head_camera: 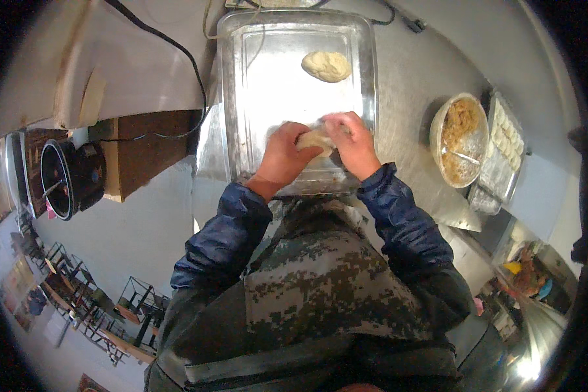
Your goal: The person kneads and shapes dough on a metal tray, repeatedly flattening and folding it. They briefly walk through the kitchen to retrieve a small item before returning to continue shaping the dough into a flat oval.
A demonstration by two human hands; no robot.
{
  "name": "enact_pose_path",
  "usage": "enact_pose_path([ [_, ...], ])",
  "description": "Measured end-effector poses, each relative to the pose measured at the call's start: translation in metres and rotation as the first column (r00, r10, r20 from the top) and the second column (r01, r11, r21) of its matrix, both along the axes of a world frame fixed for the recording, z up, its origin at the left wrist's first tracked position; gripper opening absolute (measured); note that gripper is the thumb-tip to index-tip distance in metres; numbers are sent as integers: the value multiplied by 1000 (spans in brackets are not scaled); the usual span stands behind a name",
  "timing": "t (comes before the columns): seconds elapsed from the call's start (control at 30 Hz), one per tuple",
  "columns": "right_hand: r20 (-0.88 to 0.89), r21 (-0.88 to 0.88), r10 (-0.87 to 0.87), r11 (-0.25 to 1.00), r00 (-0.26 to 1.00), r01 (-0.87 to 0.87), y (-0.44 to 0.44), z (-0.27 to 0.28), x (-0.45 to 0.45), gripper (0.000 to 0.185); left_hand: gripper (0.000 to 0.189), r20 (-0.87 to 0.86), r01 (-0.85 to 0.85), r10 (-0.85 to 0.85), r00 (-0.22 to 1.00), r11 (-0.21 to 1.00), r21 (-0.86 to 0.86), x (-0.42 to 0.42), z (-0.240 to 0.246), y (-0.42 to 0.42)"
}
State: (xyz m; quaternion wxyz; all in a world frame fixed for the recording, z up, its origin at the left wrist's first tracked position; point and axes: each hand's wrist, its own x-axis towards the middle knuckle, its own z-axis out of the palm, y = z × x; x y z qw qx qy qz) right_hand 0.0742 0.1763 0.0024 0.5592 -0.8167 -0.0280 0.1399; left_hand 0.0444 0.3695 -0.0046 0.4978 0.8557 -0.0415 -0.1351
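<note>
Between my hands is a piece of pale dough [317, 140], low over the near half of a shiny metal tray [235, 98]. My left hand [285, 154] grips its left side, the thumb lying across the front. On the other side my right hand [351, 139] has its fingers bent onto the dough; they are slightly blurred. The hands cover part of the piece, so its full shape is hidden. Farther back in the tray, toward the right, rests a smooth oval lump of dough [326, 66].
To the right stands a bowl of brownish filling [463, 117] with a pale utensil in it. Beyond it, a metal tray [487, 198] carries rows of small shaped dough pieces [507, 134]. A black cable [188, 54] hangs at the left, above a black pot [71, 179].
</note>
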Motion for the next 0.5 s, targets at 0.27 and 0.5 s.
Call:
enact_pose_path([
  [0.27, 525, -441, 356, 891, 773, -111, 25, -66, 2, 10, 50, -241, -175, 140, 960, 976, -129, -13, -23, 12],
  [0.5, -146, 11, 33, 999, 989, -31, 40, -53, 25, 29, 38, -365, -356, 251, 896, 899, -254, -4, -19, 4],
])
